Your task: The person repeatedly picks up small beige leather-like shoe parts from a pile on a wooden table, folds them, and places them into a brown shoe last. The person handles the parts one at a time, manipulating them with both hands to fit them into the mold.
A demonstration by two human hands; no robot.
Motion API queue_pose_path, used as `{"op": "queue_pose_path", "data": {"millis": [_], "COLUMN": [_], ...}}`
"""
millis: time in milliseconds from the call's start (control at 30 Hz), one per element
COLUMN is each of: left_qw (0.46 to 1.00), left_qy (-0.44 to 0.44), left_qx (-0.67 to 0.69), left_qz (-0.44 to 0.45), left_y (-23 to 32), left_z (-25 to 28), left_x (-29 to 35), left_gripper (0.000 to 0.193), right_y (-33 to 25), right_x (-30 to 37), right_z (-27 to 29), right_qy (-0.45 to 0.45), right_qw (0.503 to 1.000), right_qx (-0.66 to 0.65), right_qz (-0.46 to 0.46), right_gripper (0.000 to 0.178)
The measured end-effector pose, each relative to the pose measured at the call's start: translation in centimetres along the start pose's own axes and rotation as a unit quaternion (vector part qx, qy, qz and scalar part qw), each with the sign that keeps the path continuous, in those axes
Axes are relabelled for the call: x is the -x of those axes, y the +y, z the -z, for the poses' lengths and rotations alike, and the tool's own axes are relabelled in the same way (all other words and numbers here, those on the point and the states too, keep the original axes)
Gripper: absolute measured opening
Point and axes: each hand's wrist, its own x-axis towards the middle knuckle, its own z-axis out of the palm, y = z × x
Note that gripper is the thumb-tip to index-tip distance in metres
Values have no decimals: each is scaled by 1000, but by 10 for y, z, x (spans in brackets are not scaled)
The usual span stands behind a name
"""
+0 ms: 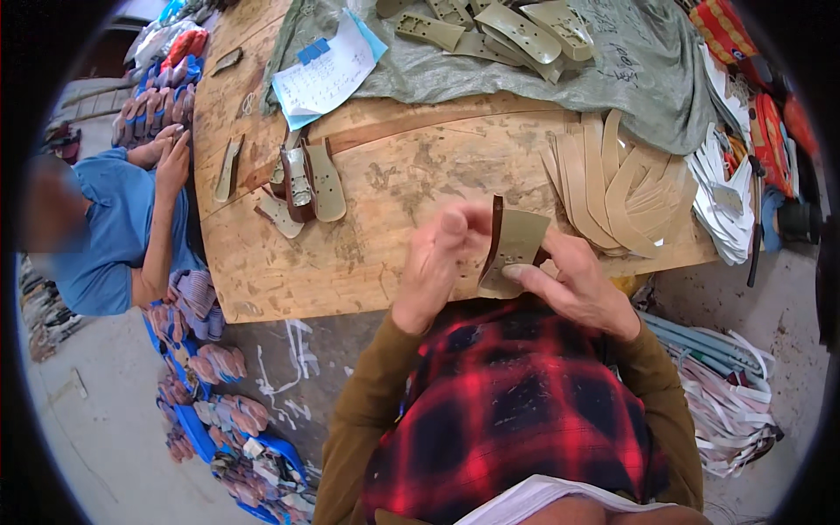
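olive piece (525, 233) pinched by right hand (577, 282) fingers; left hand (432, 262) fingers spread alongside (contact unclear).

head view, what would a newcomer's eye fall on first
The red-and-black checked cloth stands out first, at the lower middle. Just above it, the right hand holds a curved olive piece, the left hand close by. A grey-green sheet spreads across the top.
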Motion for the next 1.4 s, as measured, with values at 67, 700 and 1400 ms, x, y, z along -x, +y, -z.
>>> {"op": "queue_pose_path", "data": {"millis": [67,700,1400], "left_qw": [996,834,780], "left_qy": [-55,-26,28], "left_qx": [-26,-323,-480], "left_qz": [63,-447,-401], "left_y": [-14,-14,-38], "left_z": [11,29,5], "left_x": [14,2,-2], "left_gripper": [30,33,27], "right_y": [3,15,-9], "right_x": [0,-7,-6], "right_z": [0,-5,-26], "right_qy": [2,77,232], "right_qw": [1000,952,962], "right_qx": [21,-263,-109], "right_qz": [17,-136,-91], "right_gripper": [38,40,17]}}
